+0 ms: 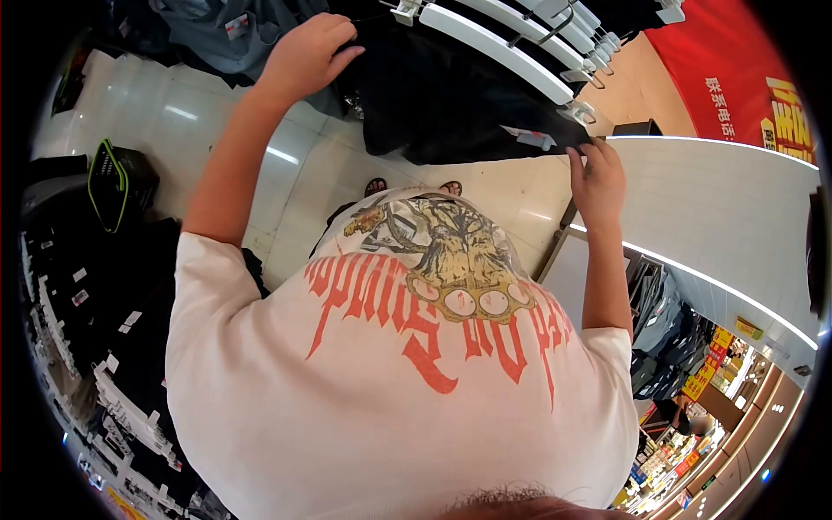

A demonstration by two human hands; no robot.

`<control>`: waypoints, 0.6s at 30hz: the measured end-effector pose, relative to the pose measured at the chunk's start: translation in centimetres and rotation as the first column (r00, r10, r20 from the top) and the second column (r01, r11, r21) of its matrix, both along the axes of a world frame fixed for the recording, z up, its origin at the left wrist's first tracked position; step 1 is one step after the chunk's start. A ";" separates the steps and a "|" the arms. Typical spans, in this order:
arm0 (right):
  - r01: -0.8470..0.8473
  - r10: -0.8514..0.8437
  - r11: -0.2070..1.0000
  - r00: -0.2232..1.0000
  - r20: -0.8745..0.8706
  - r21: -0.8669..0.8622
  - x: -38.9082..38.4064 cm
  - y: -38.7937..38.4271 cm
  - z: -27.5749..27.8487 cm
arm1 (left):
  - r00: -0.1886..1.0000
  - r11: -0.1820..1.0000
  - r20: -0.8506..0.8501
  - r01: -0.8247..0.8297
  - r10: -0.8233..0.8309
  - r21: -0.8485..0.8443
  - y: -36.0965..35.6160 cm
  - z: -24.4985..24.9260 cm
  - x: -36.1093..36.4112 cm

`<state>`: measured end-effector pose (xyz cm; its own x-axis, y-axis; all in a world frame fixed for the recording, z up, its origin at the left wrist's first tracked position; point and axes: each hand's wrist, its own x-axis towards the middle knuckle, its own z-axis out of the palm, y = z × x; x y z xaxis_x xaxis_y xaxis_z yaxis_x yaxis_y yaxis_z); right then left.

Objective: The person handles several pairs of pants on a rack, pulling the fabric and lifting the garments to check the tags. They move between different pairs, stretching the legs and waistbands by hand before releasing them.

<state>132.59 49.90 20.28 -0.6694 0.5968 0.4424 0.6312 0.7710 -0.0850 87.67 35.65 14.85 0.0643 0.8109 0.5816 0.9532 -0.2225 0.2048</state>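
A black garment [433,104] hangs in front of me from a white clip hanger [498,52], with a white tag [530,139] near its right edge. My right hand [600,180] is closed on that edge beside the tag, thumb and fingers pinching the cloth. At the garment's left side, my left hand [310,56] has its fingers curled and its thumb close to the index finger, with dark cloth between them. The exact grip there is hard to see against the black.
More white hangers [563,30] crowd the rack behind. Grey clothes [212,39] hang at the upper left. A black basket with a green rim [111,186] stands on the tiled floor [290,156]. To the right is a white panel [693,199] below a red sign [719,69].
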 end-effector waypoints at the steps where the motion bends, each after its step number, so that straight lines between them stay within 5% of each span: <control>1: -0.007 0.007 1.000 1.000 0.012 0.015 -0.3 -0.1 -0.1 | 1.000 1.000 0.029 -0.005 0.006 -0.015 -0.1 -0.2 0.4; 4: 0.017 -0.018 0.999 0.999 0.034 0.031 -1.6 -1.4 -0.3 | 0.995 0.999 0.098 -0.012 0.015 -0.032 -0.6 -0.6 1.6; 7: -0.039 0.054 0.994 0.987 -0.149 0.101 -3.8 -4.2 -1.1 | 0.998 1.000 0.061 -0.021 0.020 0.009 -0.8 -0.5 2.3; 8: -0.181 0.194 0.980 0.963 -0.185 0.087 -4.6 -5.2 -1.4 | 0.998 1.000 0.060 -0.029 0.030 -0.009 -0.9 -0.4 2.5; 10: -0.474 0.450 0.880 0.854 -0.261 -0.034 -6.6 -6.9 -2.9 | 0.996 0.999 0.080 -0.031 0.033 -0.029 -1.2 -0.1 2.9; 11: -0.540 0.476 0.803 0.835 -0.275 -0.251 -7.6 -8.0 -3.9 | 0.995 0.999 0.089 -0.030 0.034 -0.037 -1.3 0.1 3.1; 12: -0.542 0.511 0.715 0.837 -0.199 -0.441 -8.7 -8.7 -4.3 | 0.996 0.999 0.083 -0.033 0.036 -0.037 -1.4 0.2 3.3; 15: -0.584 0.434 0.536 0.810 -0.394 -0.610 -12.5 -8.5 -9.7 | 0.997 0.999 0.073 -0.033 0.035 -0.027 -1.6 0.3 3.4; 18: -0.404 0.296 0.589 0.914 -0.278 -0.700 -15.2 -8.5 -11.9 | 0.996 0.999 0.074 -0.041 0.043 -0.025 -2.0 0.5 3.3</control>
<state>117.35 41.44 8.41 -0.8720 0.4859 0.0597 0.2689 0.5772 -0.7711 91.01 33.63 15.38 -0.0130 0.8257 0.5640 0.9436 -0.1766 0.2802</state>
